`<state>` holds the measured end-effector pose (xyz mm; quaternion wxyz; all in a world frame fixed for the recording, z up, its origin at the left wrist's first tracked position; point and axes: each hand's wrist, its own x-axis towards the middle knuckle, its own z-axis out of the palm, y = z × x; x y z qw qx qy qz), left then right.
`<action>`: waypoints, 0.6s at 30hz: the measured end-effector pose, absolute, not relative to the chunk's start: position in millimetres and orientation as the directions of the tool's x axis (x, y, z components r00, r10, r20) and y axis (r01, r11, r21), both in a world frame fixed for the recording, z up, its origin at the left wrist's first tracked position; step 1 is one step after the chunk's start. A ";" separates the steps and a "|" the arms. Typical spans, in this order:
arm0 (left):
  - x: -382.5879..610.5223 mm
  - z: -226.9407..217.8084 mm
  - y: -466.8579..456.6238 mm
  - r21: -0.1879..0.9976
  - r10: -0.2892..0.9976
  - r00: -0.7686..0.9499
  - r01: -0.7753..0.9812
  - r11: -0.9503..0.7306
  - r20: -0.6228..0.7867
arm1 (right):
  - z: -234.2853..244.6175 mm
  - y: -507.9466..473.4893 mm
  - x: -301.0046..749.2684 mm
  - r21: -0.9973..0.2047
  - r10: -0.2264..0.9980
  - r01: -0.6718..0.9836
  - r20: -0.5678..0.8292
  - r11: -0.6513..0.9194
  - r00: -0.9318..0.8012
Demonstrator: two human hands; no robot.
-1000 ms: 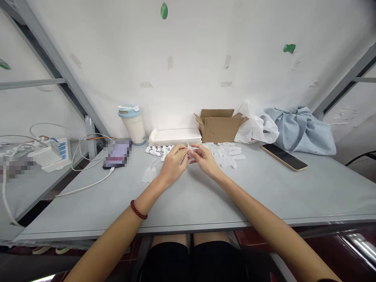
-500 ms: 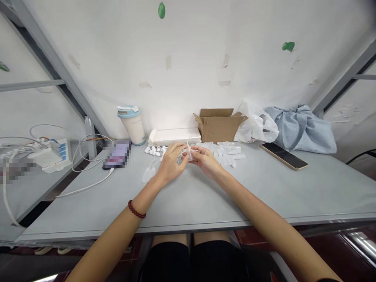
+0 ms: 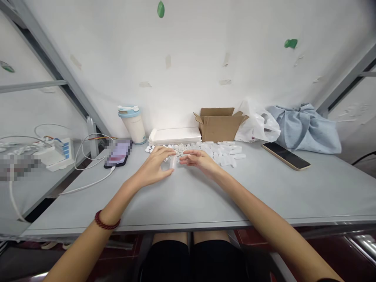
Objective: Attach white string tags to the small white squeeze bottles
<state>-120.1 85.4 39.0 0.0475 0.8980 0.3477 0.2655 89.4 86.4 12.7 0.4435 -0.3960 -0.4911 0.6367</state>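
Observation:
My left hand (image 3: 153, 166) spans a small translucent plastic sleeve (image 3: 172, 161), gripped lengthwise between thumb and fingertips just above the table. To its right, my right hand (image 3: 201, 161) has its fingers stretched toward the sleeve, slightly bent and apart, with nothing visible in them. Beyond the right hand lies a heap of similar clear sleeves (image 3: 226, 158). Small white pieces (image 3: 150, 149) are scattered behind my left hand, and thin white loops (image 3: 180, 148) lie between the two groups. Part of both groups is hidden by my hands.
Along the wall stand a cup (image 3: 132, 124), a flat white box (image 3: 176, 136), an open cardboard box (image 3: 219, 127), a white plastic bag (image 3: 257, 123) and a blue cloth bundle (image 3: 307, 129). One phone (image 3: 286, 156) lies right; another phone (image 3: 119, 152) with a cable lies left.
My hands have parted. The left moved left and toward me with the sleeve in its grip; the right let go and opened its fingers. The left hand now covers the sleeves lying on the left.

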 end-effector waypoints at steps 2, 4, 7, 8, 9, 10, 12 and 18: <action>-137.3 40.1 79.7 0.269 0.681 0.627 0.629 -0.729 0.379 | 13.6 85.9 88.9 -0.986 0.970 -0.117 -0.093 -0.121 -0.225; -150.5 38.8 76.1 0.272 0.708 0.626 0.655 -0.705 0.326 | 13.8 86.2 88.7 -0.988 0.980 -0.094 -0.107 -0.124 -0.168; -160.8 34.0 74.8 0.282 0.738 0.619 0.682 -0.674 0.268 | 13.1 87.9 89.6 -0.989 0.987 -0.096 -0.104 -0.116 -0.118; -162.3 32.2 75.2 0.285 0.746 0.616 0.690 -0.666 0.252 | 12.9 88.6 90.1 -0.989 0.989 -0.095 -0.102 -0.112 -0.106; -163.2 30.5 75.8 0.285 0.752 0.615 0.696 -0.659 0.237 | 12.7 89.4 90.6 -0.990 0.990 -0.092 -0.099 -0.108 -0.097; -163.9 29.0 76.4 0.284 0.758 0.613 0.703 -0.652 0.222 | 12.5 90.0 91.1 -0.991 0.991 -0.087 -0.096 -0.104 -0.089; -165.1 26.7 77.8 0.278 0.765 0.612 0.714 -0.643 0.200 | 12.3 91.0 91.5 -0.993 0.993 -0.072 -0.088 -0.094 -0.075; -169.9 24.6 79.5 0.278 0.780 0.602 0.729 -0.625 0.174 | 10.1 93.2 90.4 -0.997 0.997 -0.031 -0.068 -0.069 -0.030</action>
